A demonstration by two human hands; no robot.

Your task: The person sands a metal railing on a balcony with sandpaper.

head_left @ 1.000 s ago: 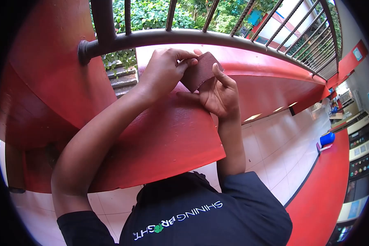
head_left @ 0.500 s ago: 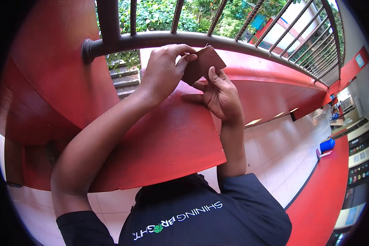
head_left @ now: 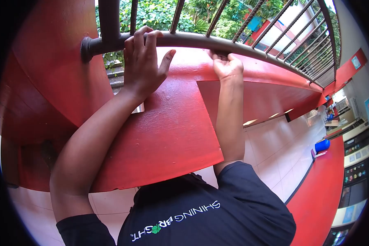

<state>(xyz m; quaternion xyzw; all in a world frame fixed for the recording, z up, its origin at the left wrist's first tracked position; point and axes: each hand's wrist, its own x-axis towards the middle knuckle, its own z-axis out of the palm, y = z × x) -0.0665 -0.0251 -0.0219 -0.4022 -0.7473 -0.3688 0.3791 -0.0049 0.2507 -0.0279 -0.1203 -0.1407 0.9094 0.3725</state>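
Note:
My left hand (head_left: 145,65) rests on the lower pipe of the metal railing (head_left: 184,39), its bent fingers over the pipe and its thumb held apart. Nothing shows in its grasp. My right hand (head_left: 227,65) is palm up against the underside of the same pipe, fingers curled and partly hidden behind it. A dark edge of the sandpaper piece (head_left: 221,53) shows between those fingers and the pipe; the rest of it is hidden. Beneath both hands lies the glossy red ledge (head_left: 172,135).
A red pillar (head_left: 53,53) rises at the left, where the pipe joins it. Vertical bars (head_left: 177,16) stand above the pipe, with green plants behind. A tiled floor (head_left: 270,151) runs along the right, with a blue container (head_left: 322,145) on a red surface.
My hands have parted from the brown sandpaper piece held between them. The left has moved left onto the pipe; the right has moved up under the pipe with the piece.

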